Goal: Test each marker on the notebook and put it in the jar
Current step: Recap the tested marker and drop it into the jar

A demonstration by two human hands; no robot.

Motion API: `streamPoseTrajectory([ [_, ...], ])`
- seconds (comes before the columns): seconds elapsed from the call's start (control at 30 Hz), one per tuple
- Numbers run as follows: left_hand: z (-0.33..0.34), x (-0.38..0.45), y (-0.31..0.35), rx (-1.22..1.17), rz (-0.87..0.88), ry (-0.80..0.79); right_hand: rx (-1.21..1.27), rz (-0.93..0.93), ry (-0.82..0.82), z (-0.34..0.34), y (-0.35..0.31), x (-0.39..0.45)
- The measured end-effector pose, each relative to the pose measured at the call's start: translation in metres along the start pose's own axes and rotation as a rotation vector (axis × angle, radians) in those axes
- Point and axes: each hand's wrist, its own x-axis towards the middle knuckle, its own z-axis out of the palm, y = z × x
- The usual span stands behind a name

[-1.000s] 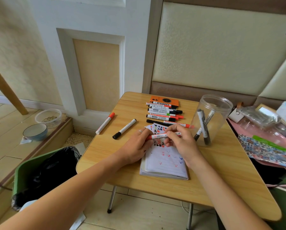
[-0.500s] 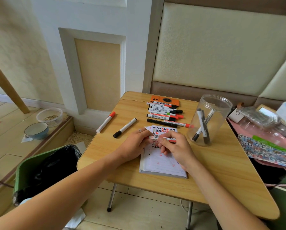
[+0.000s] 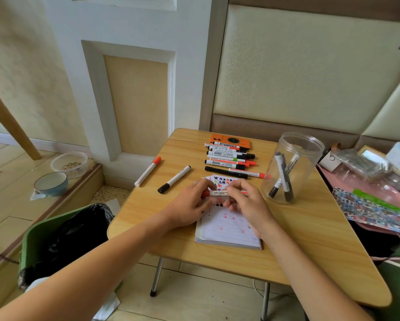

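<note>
A white marker with a red cap (image 3: 217,193) lies level between both hands, just above the open notebook (image 3: 229,228). My left hand (image 3: 189,205) pinches its red end; my right hand (image 3: 247,202) pinches the other end. The notebook page carries red ticks and black and red scribbles near its top. The clear plastic jar (image 3: 291,167) stands upright to the right, with two black-capped markers (image 3: 283,177) leaning inside. A row of several markers (image 3: 229,158) lies behind the notebook.
A red-capped marker (image 3: 148,171) and a black-capped marker (image 3: 174,179) lie loose on the wooden table (image 3: 310,239) at the left. An orange case (image 3: 230,140) sits at the back. A green bin (image 3: 62,237) stands left of the table; clutter (image 3: 370,188) lies at the right.
Both hands stay on the red marker over the notebook; they have shifted slightly, and my fingers now pinch nearer its two ends.
</note>
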Motion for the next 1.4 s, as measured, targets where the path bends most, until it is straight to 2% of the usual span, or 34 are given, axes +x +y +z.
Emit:
streamPoseTrajectory([
  [0.1,0.003,0.0,-0.002,0.024,0.014,-0.014,0.09,-0.011,0.069,-0.005,-0.007,0.006],
  [0.2,0.003,0.001,-0.005,0.027,-0.014,-0.028,0.042,-0.109,0.151,-0.008,-0.02,0.007],
  [0.37,0.004,0.002,-0.009,0.01,-0.052,-0.038,-0.172,-0.371,0.332,-0.02,-0.051,0.005],
  [0.53,0.008,0.002,-0.01,0.196,-0.004,-0.131,-0.462,-0.723,0.583,-0.052,-0.099,0.007],
  [0.63,0.011,0.003,-0.008,0.272,0.002,-0.148,-0.541,-0.863,0.735,-0.074,-0.129,0.011],
  [0.73,0.01,0.002,-0.004,0.304,0.007,-0.144,-0.619,-0.913,0.857,-0.095,-0.147,0.019],
  [0.87,0.009,0.001,-0.001,0.311,-0.002,-0.147,-0.75,-0.788,0.831,-0.109,-0.147,0.031],
  [1.03,0.007,0.001,0.002,0.326,-0.02,-0.169,-0.973,-0.383,0.608,-0.104,-0.14,0.034],
  [1.13,0.008,0.0,0.0,0.336,-0.023,-0.177,-1.072,-0.219,0.471,-0.102,-0.127,0.038],
  [1.4,0.008,0.0,-0.001,0.329,-0.042,-0.2,-1.328,-0.113,0.3,-0.101,-0.115,0.042],
])
